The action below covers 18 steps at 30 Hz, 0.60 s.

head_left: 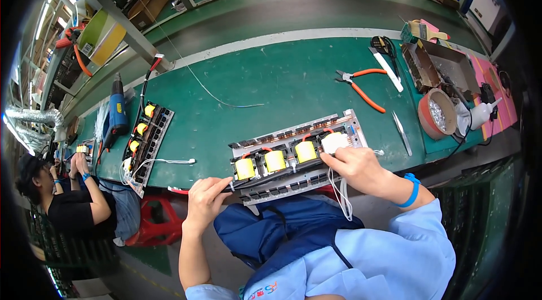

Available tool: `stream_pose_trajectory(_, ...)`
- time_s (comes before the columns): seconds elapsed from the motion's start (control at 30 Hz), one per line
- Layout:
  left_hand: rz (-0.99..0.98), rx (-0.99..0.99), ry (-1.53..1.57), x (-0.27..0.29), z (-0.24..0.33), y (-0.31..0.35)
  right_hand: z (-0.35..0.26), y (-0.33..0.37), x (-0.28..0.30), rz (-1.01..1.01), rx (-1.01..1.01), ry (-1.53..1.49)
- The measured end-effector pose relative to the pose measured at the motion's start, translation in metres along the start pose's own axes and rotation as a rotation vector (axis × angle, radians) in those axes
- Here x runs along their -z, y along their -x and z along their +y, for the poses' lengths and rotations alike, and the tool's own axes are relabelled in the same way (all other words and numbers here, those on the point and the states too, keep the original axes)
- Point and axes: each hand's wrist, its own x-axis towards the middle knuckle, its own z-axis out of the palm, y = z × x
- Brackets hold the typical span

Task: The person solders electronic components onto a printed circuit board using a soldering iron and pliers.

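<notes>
A long circuit board assembly [263, 191] lies at the table's near edge, with metal rails and a row of yellow-wrapped transformers [275, 161]. The rightmost transformer [335, 142] looks white on top. At the left end my left hand [206, 201] is closed, pinching a black cable [228, 188] whose red tip sticks out leftward. My right hand [357, 169], with a blue wrist strap, is closed at the right end against the white-topped transformer; its fingertips hide what they grip. White wires [342, 201] loop down below this hand, and a white connector shows right of it.
A similar board [148, 144] lies left, beside a blue heat gun [117, 111]. Orange-handled cutters [361, 86], a white-handled blade [387, 69] and tweezers [402, 132] lie right. Farther right are a round tub [427, 120] and a cardboard box [419, 68]. A co-worker [79, 198] sits left.
</notes>
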Motion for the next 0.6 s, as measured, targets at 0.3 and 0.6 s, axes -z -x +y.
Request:
stream_pose_trajectory(0.3,0.059,-0.008,0.095,-0.006,-0.005,-0.001,0.064,0.087,0.037,-0.060,-0.705,0.356)
stream_pose_trajectory(0.6,-0.376,0.367,0.588,0.011,-0.022,-0.030,0.090,0.089,0.024,-0.133,-0.742,0.204)
